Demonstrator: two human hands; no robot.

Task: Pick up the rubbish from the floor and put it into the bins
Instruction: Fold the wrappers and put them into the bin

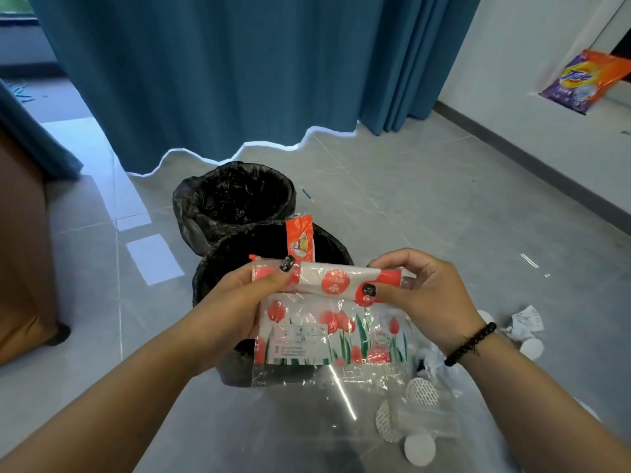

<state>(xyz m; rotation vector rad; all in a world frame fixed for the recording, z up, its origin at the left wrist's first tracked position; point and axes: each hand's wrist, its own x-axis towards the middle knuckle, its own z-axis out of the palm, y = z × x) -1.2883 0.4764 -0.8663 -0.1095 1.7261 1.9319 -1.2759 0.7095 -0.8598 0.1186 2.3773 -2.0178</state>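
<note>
Head view: my left hand (259,295) and right hand (416,288) both have fingers curled on the tulip-print plastic wrapper (327,332), left also pinching a small orange sachet (299,242), held over the near black-lined bin (218,268). Far bin (235,196) touches it behind; white pads (421,392) and crumpled paper (526,322) lie on the floor (444,213) to the right.

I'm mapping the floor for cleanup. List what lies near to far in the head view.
White round cotton pad → clear tulip-printed plastic bag held in both hands → near black-lined bin → far black-lined bin → blue curtain.
</note>
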